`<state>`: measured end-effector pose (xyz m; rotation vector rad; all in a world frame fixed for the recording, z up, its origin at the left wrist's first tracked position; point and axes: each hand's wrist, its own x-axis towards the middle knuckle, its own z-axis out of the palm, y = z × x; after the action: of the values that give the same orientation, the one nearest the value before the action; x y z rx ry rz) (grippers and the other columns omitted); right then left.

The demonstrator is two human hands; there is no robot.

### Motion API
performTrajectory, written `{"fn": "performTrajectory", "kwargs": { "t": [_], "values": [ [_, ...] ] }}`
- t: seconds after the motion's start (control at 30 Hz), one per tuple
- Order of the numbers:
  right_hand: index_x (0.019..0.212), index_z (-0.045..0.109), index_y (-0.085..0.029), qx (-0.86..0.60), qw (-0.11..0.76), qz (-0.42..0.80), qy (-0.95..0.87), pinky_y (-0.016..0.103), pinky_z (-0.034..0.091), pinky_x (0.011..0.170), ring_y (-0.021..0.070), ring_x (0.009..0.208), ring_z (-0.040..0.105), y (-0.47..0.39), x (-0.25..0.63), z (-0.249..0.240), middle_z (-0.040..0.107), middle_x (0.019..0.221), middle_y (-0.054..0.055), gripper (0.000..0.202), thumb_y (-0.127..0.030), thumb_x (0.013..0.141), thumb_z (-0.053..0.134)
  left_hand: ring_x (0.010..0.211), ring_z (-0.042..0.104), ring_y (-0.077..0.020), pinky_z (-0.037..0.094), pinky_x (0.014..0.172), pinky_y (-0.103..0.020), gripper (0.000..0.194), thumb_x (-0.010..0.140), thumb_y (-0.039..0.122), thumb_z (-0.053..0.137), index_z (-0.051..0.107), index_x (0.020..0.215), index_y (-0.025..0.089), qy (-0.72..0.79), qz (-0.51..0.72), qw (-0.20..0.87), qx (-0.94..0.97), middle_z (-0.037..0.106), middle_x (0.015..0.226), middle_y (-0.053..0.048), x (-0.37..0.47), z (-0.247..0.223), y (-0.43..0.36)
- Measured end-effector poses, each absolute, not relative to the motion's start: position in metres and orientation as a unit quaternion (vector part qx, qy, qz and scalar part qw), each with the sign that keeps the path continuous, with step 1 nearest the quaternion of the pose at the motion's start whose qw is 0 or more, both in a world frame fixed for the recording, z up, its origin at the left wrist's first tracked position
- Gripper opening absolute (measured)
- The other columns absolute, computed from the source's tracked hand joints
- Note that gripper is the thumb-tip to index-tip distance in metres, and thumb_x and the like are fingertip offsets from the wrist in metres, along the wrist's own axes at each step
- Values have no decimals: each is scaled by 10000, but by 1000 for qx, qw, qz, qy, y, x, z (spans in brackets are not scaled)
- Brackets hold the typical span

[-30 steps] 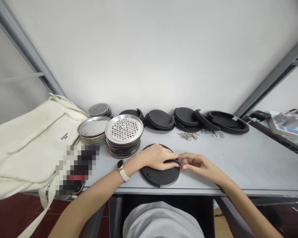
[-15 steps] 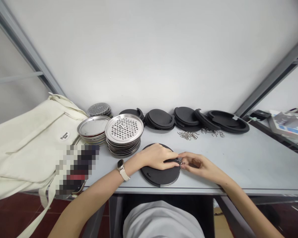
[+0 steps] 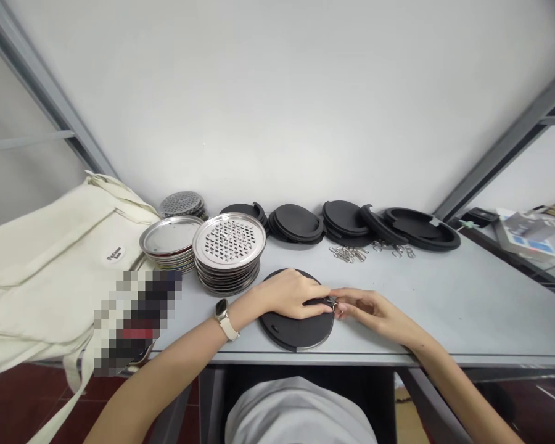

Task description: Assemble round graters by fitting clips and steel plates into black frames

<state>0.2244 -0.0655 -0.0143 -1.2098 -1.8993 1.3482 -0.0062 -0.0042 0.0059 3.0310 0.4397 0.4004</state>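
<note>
A black round cover [image 3: 296, 330] lies flat near the table's front edge, with a thin silvery rim showing at its lower right and a small slot on its left part. My left hand [image 3: 291, 293] rests over it and holds it down, thumb and forefinger parted near its right edge. At that edge my right hand [image 3: 365, 311] pinches a small metal clasp with a ring [image 3: 335, 306], close to my left fingertips. How the clasp meets the cover is hidden by the fingers.
Stacked round metal grater plates [image 3: 229, 240] and plain metal discs [image 3: 173, 234] stand at the left. More black covers [image 3: 296, 222] line the wall. Small metal clasps [image 3: 349, 254] lie before them. A cream bag [image 3: 65, 265] covers the table's left end.
My right fingers have closed in on the cover's edge, and the clasp has shifted slightly left with its ring now showing. My left hand stays on the cover.
</note>
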Motion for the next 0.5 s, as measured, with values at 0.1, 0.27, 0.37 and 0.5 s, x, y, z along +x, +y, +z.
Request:
{"fn": "performTrajectory", "kwargs": {
  "t": [0.1,0.27,0.37,0.5],
  "values": [
    [1174,628,-210,-439,258,518,-687,364,502,818,224,849,653,-64,226,-15,710,888,59,425,-522,891,570,693,638,-173,365,528,-268,231,952,404,488,598,956,201,142,132,27,981,670,762,-23,-6,5,-4],
    [1103,569,-210,-425,270,542,-673,323,481,781,188,806,641,-63,227,-18,683,818,20,336,-433,867,651,692,634,-168,352,527,-265,225,950,395,496,607,999,206,141,136,27,980,670,768,-22,-7,5,-4],
    [1070,555,-205,-419,278,549,-668,305,476,765,175,795,634,-63,226,-20,678,816,13,321,-395,848,688,698,634,-164,342,530,-264,227,951,402,494,600,996,207,140,133,28,981,673,781,-16,-7,5,-4],
    [1071,539,-207,-419,287,540,-671,300,480,745,171,779,628,-62,224,-22,654,798,0,351,-394,828,711,701,637,-165,335,533,-272,243,957,417,479,598,982,207,143,129,25,981,675,785,-15,-7,4,-3]
  ]
}}
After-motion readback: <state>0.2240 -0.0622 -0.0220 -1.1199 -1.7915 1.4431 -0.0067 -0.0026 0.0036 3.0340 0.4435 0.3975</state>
